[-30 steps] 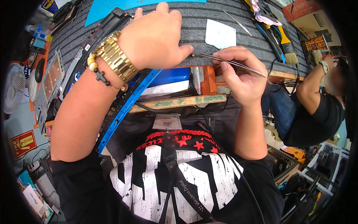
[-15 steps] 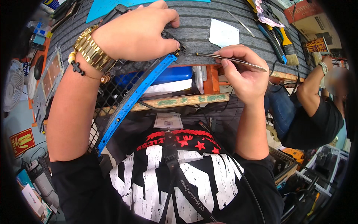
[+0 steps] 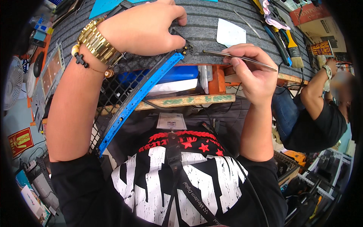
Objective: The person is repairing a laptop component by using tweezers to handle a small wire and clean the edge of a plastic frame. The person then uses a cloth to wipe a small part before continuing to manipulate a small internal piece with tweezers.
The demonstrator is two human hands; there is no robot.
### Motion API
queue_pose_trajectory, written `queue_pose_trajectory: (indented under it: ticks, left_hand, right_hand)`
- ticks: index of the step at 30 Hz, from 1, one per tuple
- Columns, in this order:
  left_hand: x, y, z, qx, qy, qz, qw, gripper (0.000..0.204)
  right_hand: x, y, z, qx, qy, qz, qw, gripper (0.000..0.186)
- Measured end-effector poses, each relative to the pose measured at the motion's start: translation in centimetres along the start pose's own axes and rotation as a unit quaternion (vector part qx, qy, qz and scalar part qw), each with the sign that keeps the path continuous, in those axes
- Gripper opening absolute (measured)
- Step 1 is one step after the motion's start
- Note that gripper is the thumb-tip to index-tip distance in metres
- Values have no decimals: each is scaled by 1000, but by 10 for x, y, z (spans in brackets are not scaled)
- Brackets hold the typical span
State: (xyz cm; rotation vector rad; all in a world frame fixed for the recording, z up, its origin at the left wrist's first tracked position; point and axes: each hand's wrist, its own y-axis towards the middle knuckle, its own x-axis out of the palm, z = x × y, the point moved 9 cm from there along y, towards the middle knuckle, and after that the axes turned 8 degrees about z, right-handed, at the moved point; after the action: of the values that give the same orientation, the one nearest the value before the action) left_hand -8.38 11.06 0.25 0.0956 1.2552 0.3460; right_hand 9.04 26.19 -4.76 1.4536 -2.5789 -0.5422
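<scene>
My left hand [image 3: 151, 32] grips the far corner of a black lattice frame [image 3: 120, 84], thumb on the corner and fingers curled over it. A blue strip [image 3: 141, 87] with small holes runs along the frame's edge, which slants down toward my body. To the right, my right hand [image 3: 257, 73] pinches metal tweezers [image 3: 247, 60] between thumb and fingers. Their tip points left, a little apart from the frame's corner, and carries a tiny brass-coloured piece [image 3: 204, 51], too small to name. My left hand hides part of the frame.
A white paper piece [image 3: 230, 32] lies on the ribbed grey mat [image 3: 204, 22], near a thin metal tool [image 3: 247, 23]. Brushes [image 3: 294, 49] stand further right. Beneath the bench edge is a blue object [image 3: 177, 73]. Another person [image 3: 315, 113] sits at the right.
The tweezers have tilted slightly, their tip rising a little relative to the frame's corner. Both hands keep their holds; the whole view has shifted slightly.
</scene>
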Motion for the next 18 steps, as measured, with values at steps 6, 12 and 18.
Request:
queue_pose_trajectory:
  ticks: [6,12,18]
  left_hand:
    - [-14,-1,21,-99,3,-106,989,61]
    - [-14,-4,22,-79,5,-77,994,62]
    - [-9,-4,15,-69,17,-78,994,62]
  right_hand:
    - [15,6,-4,4,8,-23,1000,18]
    - [19,8,-3,-18,-27,-34,999,18]
    - [24,9,-6,-56,-69,-44,995,18]
